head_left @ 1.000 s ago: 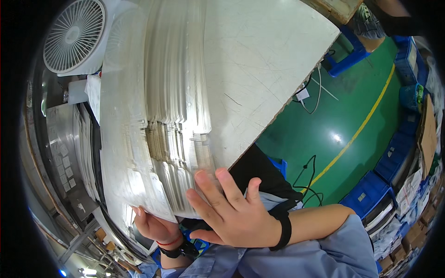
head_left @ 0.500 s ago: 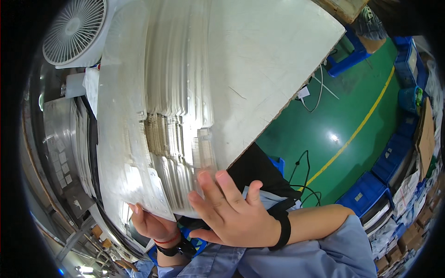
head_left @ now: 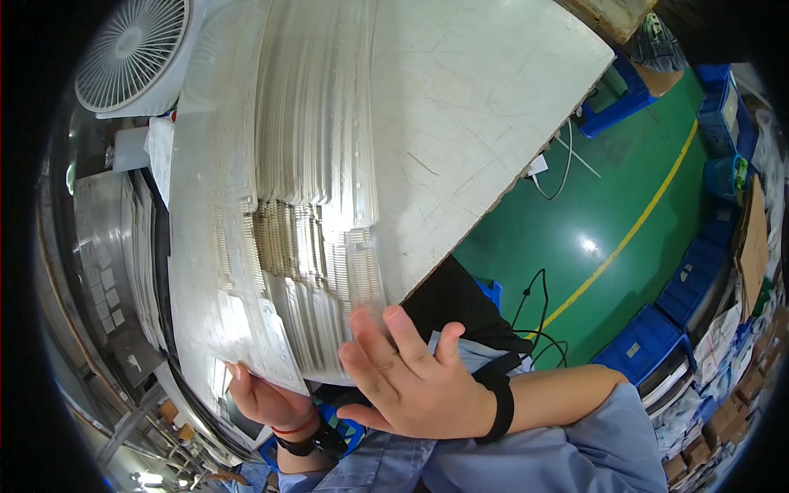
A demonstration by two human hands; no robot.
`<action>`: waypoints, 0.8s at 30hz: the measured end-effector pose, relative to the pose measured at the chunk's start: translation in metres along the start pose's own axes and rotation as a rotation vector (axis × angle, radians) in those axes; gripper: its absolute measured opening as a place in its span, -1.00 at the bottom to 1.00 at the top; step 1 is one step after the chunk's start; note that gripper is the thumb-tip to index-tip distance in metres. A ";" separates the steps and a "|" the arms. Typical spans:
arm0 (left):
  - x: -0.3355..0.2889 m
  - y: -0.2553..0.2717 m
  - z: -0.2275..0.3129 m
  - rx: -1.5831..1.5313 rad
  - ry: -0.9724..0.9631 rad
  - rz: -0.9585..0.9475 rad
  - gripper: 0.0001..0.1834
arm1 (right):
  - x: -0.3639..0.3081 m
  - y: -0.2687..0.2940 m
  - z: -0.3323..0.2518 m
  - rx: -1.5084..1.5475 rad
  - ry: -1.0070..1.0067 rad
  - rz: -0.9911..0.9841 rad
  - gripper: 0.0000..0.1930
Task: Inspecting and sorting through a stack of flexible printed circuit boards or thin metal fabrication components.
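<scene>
Long, clear plastic sheets with rows of fine slits lie fanned in an overlapping stack (head_left: 300, 156) along the white table. My left hand (head_left: 265, 401) grips the near edge of the leftmost clear plastic sheet (head_left: 261, 349) with its fingertips; some of its fingers are hidden under the sheet. To the right, my right hand (head_left: 427, 388) is open, fingers spread and pointing away from me. It hovers by the near right end of the stack, and I cannot tell whether its fingertips touch the sheets.
The scratched white tabletop (head_left: 485, 107) has a slanting right edge. A white fan (head_left: 131, 45) stands at the far left. Beyond the edge are a green floor (head_left: 567, 238) with cables, a blue stool (head_left: 620, 99), and several blue bins (head_left: 645, 349) along the right.
The leftmost sheet and my left hand have shifted very slightly to the left. My right hand stays nearly where it was, fingers still spread.
</scene>
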State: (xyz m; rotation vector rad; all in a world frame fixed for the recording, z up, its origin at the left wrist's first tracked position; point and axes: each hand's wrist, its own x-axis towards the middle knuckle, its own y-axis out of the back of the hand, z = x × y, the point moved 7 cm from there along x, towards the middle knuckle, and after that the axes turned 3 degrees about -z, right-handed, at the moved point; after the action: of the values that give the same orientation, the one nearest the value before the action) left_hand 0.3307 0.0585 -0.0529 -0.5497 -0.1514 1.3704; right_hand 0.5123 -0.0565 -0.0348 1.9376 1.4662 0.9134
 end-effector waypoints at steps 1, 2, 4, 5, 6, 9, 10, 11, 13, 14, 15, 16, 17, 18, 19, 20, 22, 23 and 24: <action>-0.001 -0.001 0.001 0.030 -0.003 -0.006 -0.40 | 0.001 -0.001 -0.003 -0.028 0.014 0.000 -0.27; -0.002 -0.002 0.002 0.059 -0.005 -0.011 -0.40 | 0.002 -0.001 -0.005 -0.056 0.027 0.001 -0.28; -0.002 -0.002 0.002 0.132 -0.003 -0.013 -0.38 | 0.004 -0.002 -0.009 -0.083 0.056 -0.001 -0.29; -0.002 -0.003 0.002 0.144 0.010 -0.011 -0.37 | 0.005 -0.004 -0.011 -0.094 0.070 0.001 -0.29; -0.001 -0.006 0.001 0.108 0.043 0.002 -0.36 | 0.006 -0.006 -0.012 -0.099 0.084 0.006 -0.29; 0.000 -0.009 -0.002 0.134 0.055 0.008 -0.41 | 0.009 -0.008 -0.015 -0.121 0.080 0.053 -0.26; -0.001 -0.009 -0.001 0.167 0.043 0.007 -0.41 | 0.011 -0.007 -0.016 -0.118 0.070 0.070 -0.25; -0.001 -0.009 -0.001 0.135 0.043 -0.027 -0.41 | 0.012 -0.006 -0.017 -0.115 0.059 0.088 -0.24; -0.002 -0.006 0.001 0.125 0.041 -0.058 -0.39 | 0.013 -0.006 -0.020 -0.115 0.048 0.107 -0.23; -0.002 -0.005 0.002 0.147 0.036 -0.054 -0.39 | 0.014 -0.007 -0.021 -0.125 0.053 0.111 -0.22; -0.002 -0.004 0.004 0.225 0.030 -0.011 -0.38 | 0.016 -0.009 -0.023 -0.153 0.072 0.101 -0.21; -0.001 -0.002 0.005 0.304 0.026 0.030 -0.37 | 0.017 -0.011 -0.025 -0.182 0.090 0.093 -0.21; 0.000 -0.002 0.005 0.337 0.033 0.012 -0.36 | 0.018 -0.011 -0.026 -0.190 0.097 0.096 -0.20; 0.002 -0.001 0.004 0.371 0.040 -0.007 -0.35 | 0.019 -0.011 -0.027 -0.198 0.105 0.100 -0.20; 0.003 -0.002 0.003 0.404 0.047 -0.021 -0.35 | 0.020 -0.011 -0.028 -0.204 0.115 0.101 -0.20; 0.003 -0.002 0.002 0.326 0.062 0.050 -0.36 | 0.022 -0.013 -0.030 -0.211 0.125 0.099 -0.20; 0.000 -0.009 -0.001 0.170 0.095 0.189 -0.38 | 0.025 -0.014 -0.034 -0.222 0.140 0.097 -0.21; 0.001 -0.007 0.001 0.178 0.091 0.105 -0.36 | 0.025 -0.013 -0.033 -0.169 0.127 0.093 -0.22; 0.002 0.001 0.003 0.186 0.088 0.021 -0.34 | 0.025 -0.012 -0.033 -0.115 0.114 0.089 -0.23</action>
State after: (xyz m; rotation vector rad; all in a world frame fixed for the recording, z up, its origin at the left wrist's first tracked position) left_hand 0.3291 0.0613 -0.0509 -0.4554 0.0535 1.3617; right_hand 0.4836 -0.0290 -0.0185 1.9071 1.3666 1.1397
